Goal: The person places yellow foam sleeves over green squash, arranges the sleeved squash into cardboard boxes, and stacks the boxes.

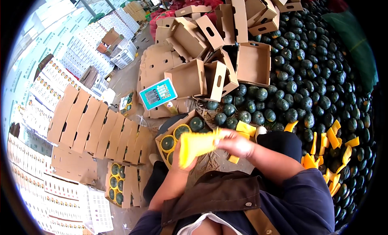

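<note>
Stretched between my hands is a yellow foam net sleeve (197,145). My right hand (236,143) pinches its right end, fingers closed. My left hand (184,164) is at the sleeve's lower left, mostly covered by it, so I cannot see its fingers or whether a squash is inside. Just beyond my hands stands an open cardboard box (161,135). In it are dark green squashes, some wrapped in yellow nets, such as the netted squash (167,143), and a bare squash (197,123) at the far right. The sleeve hides part of the box.
A large heap of dark green squashes (307,101) fills the right side. Flat yellow sleeves (310,161) lie on it. Empty cardboard trays (253,63) pile up ahead, near a blue-and-white box lid (158,94). Stacked cartons (87,126) and a packed box (116,182) stand left.
</note>
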`<state>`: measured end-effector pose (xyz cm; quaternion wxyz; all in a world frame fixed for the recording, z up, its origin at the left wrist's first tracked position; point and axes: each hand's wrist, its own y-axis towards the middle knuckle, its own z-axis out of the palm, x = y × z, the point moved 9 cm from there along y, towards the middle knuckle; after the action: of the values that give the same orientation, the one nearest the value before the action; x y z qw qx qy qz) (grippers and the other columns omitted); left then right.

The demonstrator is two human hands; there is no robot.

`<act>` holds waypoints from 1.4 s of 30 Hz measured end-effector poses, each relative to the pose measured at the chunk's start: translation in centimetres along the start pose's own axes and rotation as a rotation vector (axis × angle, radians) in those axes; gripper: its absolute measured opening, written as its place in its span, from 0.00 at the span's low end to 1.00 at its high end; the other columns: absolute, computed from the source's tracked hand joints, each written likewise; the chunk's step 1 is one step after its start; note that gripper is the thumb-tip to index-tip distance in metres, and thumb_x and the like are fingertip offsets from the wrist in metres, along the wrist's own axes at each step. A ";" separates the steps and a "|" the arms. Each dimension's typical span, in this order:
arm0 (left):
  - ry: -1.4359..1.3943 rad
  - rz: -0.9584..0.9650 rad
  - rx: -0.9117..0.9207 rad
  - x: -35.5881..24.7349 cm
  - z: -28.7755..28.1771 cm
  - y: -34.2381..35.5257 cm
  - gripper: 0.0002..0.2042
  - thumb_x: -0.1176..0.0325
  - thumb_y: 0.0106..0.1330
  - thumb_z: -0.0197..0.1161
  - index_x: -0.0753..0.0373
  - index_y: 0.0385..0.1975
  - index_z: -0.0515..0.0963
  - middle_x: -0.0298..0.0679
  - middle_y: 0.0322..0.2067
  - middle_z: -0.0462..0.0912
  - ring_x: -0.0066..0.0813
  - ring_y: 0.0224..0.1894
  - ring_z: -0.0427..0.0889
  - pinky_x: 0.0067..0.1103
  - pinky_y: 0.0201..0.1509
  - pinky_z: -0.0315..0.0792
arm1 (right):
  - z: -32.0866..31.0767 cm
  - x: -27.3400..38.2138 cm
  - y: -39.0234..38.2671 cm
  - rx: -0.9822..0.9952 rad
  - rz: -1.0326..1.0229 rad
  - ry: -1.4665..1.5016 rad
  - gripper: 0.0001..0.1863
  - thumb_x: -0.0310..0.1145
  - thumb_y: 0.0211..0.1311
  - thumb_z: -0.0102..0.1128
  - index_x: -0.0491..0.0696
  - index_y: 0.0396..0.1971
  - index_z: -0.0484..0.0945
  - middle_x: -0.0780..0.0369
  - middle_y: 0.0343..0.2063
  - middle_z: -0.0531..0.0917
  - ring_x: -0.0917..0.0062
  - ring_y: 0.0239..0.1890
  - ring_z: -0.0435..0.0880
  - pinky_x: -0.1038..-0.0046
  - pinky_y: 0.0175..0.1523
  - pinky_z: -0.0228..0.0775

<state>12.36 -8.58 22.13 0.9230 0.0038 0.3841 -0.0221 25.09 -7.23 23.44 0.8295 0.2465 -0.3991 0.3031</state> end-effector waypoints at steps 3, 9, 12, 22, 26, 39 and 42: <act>0.018 -0.248 0.242 2.7 5.0 -0.9 0.25 0.55 0.63 0.54 0.66 0.54 0.65 0.40 0.49 0.74 0.31 0.48 0.75 0.28 0.52 0.70 | -2.3 1.7 0.0 -0.151 0.004 0.403 0.09 0.32 0.64 0.49 0.48 0.42 0.73 0.63 0.39 0.80 0.79 0.42 0.79 0.76 0.46 0.74; 0.022 -0.358 0.243 3.9 4.9 -1.4 0.25 0.68 0.55 0.65 0.66 0.52 0.66 0.39 0.47 0.75 0.31 0.48 0.76 0.25 0.52 0.70 | -1.5 1.5 0.8 -0.100 0.076 0.569 0.11 0.35 0.63 0.50 0.46 0.42 0.70 0.61 0.39 0.79 0.74 0.42 0.80 0.72 0.48 0.73; 0.157 -0.184 0.022 0.9 3.4 -0.5 0.15 0.75 0.58 0.61 0.67 0.45 0.70 0.38 0.40 0.78 0.27 0.40 0.78 0.23 0.46 0.71 | -0.6 3.2 0.8 0.024 -0.033 0.073 0.17 0.28 0.55 0.61 0.46 0.42 0.66 0.64 0.36 0.77 0.77 0.36 0.78 0.77 0.45 0.70; 1.320 0.269 -0.409 -2.4 -4.8 1.6 0.11 0.78 0.52 0.60 0.63 0.32 0.66 0.40 0.28 0.74 0.27 0.31 0.74 0.22 0.36 0.69 | -5.4 -0.8 2.4 -0.365 0.086 -0.330 0.21 0.42 0.62 0.54 0.46 0.50 0.66 0.66 0.34 0.72 0.84 0.34 0.69 0.80 0.41 0.65; 0.801 0.097 -0.315 0.4 -5.2 2.6 0.11 0.77 0.56 0.57 0.64 0.37 0.65 0.38 0.35 0.73 0.25 0.36 0.73 0.21 0.42 0.69 | -5.6 -4.9 2.8 -0.351 0.168 -0.351 0.22 0.45 0.66 0.46 0.40 0.46 0.70 0.65 0.38 0.76 0.85 0.42 0.70 0.80 0.50 0.62; -0.218 -0.466 0.136 8.8 -5.8 4.1 0.14 0.58 0.66 0.49 0.64 0.39 0.71 0.35 0.33 0.78 0.26 0.36 0.78 0.22 0.44 0.72 | -2.6 -9.7 1.3 -0.250 0.621 0.563 0.38 0.60 0.64 0.28 0.41 0.59 0.58 0.58 0.55 0.69 0.69 0.56 0.68 0.67 0.61 0.58; -0.471 -0.490 0.169 11.9 -5.3 4.0 0.16 0.57 0.66 0.50 0.63 0.43 0.72 0.39 0.42 0.77 0.27 0.44 0.76 0.24 0.48 0.70 | -4.1 -9.2 1.6 -0.185 0.602 0.570 0.37 0.59 0.63 0.35 0.40 0.58 0.58 0.58 0.54 0.70 0.69 0.56 0.69 0.67 0.61 0.58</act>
<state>17.14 -4.89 9.86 0.9500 -0.0171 0.1468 -0.2749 21.46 -6.25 14.01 0.7997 -0.0504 -0.2334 0.5508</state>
